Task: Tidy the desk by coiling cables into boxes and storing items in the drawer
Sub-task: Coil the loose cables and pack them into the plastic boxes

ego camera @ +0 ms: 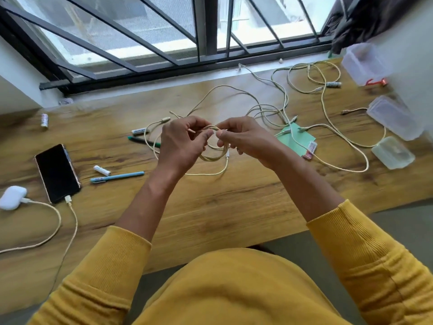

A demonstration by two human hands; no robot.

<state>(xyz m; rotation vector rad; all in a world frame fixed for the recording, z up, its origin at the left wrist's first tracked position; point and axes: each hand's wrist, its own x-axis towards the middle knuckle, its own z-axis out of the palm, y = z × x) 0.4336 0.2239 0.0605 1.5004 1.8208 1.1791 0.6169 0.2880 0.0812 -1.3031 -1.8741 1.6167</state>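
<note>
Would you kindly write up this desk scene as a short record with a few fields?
surface: wooden desk below a barred window
left hand: grip closed on the cable coil
right hand: pinching the same coil at its top
loose cables: tangled, spread across the far right
boxes: three clear plastic boxes at the right edge
phone: left, screen dark, cable plugged in
earbud case: far left, also plugged in
pens: blue pen, green pen

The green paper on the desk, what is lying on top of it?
Pale cables cross the green paper, and a small labelled item lies on its near edge. The right hand covers its left corner.
</note>
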